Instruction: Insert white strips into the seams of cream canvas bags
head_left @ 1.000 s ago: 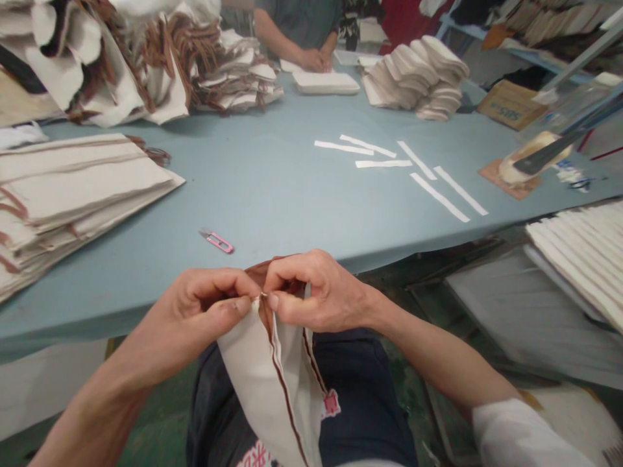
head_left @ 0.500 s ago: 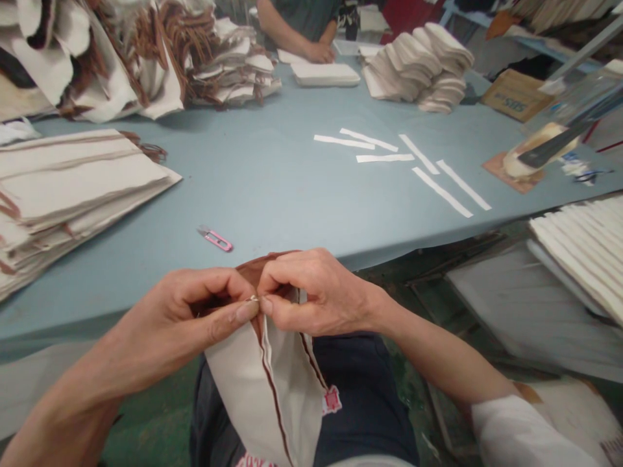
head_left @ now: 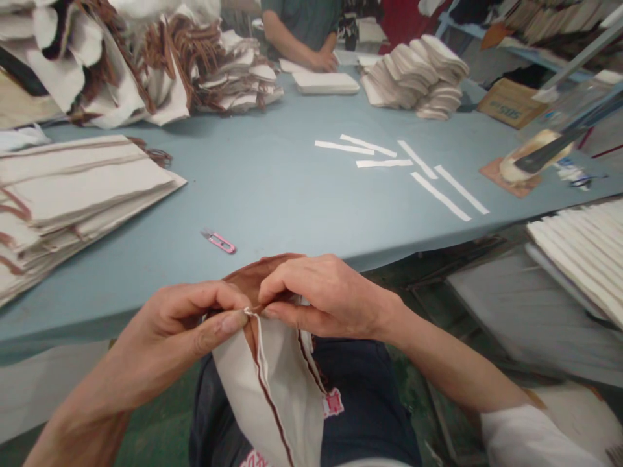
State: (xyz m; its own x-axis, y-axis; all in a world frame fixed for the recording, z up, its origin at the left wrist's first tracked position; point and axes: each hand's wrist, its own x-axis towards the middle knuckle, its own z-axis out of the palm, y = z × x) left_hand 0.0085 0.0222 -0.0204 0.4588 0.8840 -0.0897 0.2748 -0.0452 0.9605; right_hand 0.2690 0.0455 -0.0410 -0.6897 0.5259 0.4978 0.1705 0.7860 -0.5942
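A cream fabric piece (head_left: 287,383) with dark brown piping along its seams and a brown lining hangs over my lap. It looks like a sewn bag or pouch; its exact kind I cannot tell. My left hand (head_left: 195,331) pinches the top end of the piped seam between thumb and forefinger. Close beside it, my right hand (head_left: 321,295) pinches the brown lining edge at the opening. A pink and white patch (head_left: 333,402) shows at the fabric's right side. Beyond my hands, pink thread snips (head_left: 220,241) lie on the blue table (head_left: 272,194).
Flat cream pieces (head_left: 82,188) are stacked at left, with a brown-and-cream heap (head_left: 170,65) behind. White strips (head_left: 384,163) lie mid-table. At the back are folded cream pieces (head_left: 413,78) and a co-worker's hands (head_left: 324,60). A tape dispenser-like object (head_left: 530,159) and cardboard box (head_left: 509,102) stand right.
My hands have come slightly apart and lower, with the right fingers shifting onto the lining edge. More of the brown lining shows. The camera view has tilted slightly.
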